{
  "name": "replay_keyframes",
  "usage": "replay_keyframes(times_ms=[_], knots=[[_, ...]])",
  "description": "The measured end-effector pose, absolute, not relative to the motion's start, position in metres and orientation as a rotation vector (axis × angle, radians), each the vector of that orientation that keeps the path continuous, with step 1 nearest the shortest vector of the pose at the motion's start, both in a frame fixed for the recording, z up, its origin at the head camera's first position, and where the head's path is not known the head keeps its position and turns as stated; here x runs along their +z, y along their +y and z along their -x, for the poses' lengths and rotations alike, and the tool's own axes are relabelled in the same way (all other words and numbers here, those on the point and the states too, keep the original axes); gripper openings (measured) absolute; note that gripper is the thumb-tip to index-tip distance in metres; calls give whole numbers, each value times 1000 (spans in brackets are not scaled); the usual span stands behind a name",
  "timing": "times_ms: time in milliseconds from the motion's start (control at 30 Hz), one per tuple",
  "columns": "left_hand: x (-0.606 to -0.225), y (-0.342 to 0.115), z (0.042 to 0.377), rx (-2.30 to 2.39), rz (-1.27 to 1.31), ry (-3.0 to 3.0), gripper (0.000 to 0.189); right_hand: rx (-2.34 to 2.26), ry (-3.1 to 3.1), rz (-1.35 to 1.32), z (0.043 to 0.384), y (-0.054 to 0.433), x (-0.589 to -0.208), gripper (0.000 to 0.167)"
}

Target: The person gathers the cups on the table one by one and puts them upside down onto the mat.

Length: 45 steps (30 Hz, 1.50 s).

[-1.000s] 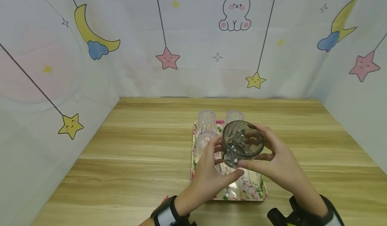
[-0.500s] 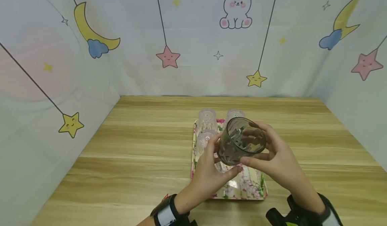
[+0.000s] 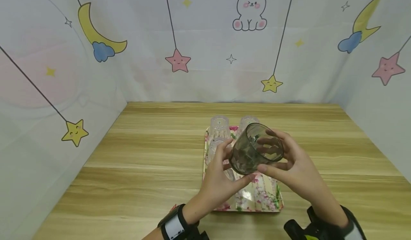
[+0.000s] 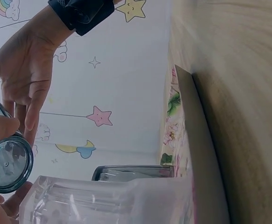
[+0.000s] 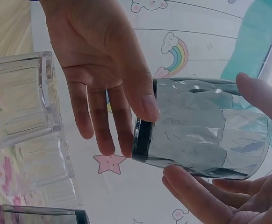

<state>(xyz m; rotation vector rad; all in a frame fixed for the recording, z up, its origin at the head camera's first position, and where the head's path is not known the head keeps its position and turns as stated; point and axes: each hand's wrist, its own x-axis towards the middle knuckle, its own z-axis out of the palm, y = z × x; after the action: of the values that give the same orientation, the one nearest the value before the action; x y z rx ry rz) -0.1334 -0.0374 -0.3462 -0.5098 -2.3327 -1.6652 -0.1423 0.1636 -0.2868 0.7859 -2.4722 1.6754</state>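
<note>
A smoky grey drinking glass (image 3: 253,151) is held tilted above the tray, its mouth toward the right and its base toward the left. My right hand (image 3: 293,167) grips it near the rim, fingers showing through the wall. At the base end, my left hand (image 3: 219,175) has its thumb and fingertips on the glass. Under the hands lies a floral tray (image 3: 261,197). Several clear glasses (image 3: 219,126) stand mouth down on it. Another smoky glass (image 4: 133,172) stands behind a clear one in the left wrist view.
The tray sits on a wood-grain table (image 3: 144,154). A white cloth (image 3: 205,79) printed with stars, moons and a rabbit encloses the table at the back and both sides. Black straps with cameras (image 3: 179,225) are on both wrists.
The smoky glass has turned and tipped, so its mouth faces more to the right and its base more to the left. My left thumb has moved slightly left, toward the base.
</note>
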Motion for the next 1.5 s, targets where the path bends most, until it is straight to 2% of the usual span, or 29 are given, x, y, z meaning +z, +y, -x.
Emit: replay_keyframes(times_ms=[767, 1133, 1500], knots=[[-345, -42, 136, -1727, 565, -2095, 86, 1738, -2481, -737, 147, 172, -293, 58], [-342, -45, 136, -1798, 624, -1990, 93, 1798, -2451, -784, 149, 173, -294, 53], [-344, -46, 139, -1908, 746, -1859, 82, 1806, -2427, -859, 148, 173, -295, 55]])
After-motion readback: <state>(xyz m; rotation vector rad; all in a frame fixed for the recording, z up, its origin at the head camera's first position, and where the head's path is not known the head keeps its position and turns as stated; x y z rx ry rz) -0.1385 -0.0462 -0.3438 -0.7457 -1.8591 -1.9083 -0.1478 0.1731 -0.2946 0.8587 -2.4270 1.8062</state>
